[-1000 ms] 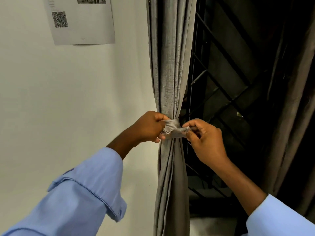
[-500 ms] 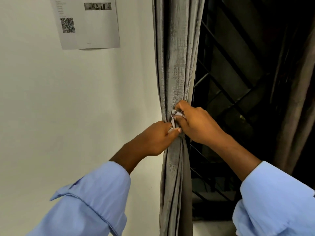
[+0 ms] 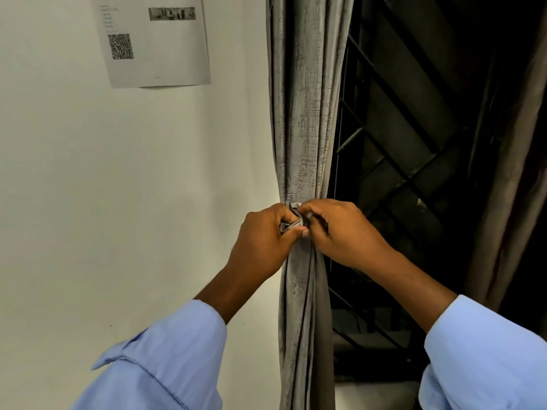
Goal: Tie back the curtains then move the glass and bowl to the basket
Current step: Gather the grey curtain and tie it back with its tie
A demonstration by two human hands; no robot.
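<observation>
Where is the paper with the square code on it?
In the head view, the paper hangs on the white wall, upper left, just left of the grey curtain.

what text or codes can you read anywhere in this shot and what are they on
No word or number can be read.
Sheet of paper on the wall: a column of small printed lines at its upper left, too blurred to read.
Same sheet: a QR code, a pattern only, with no legible characters.
Same sheet: a small grey photo strip, no lettering visible.
Curtain, window grille, sleeves: no labels visible.
</observation>
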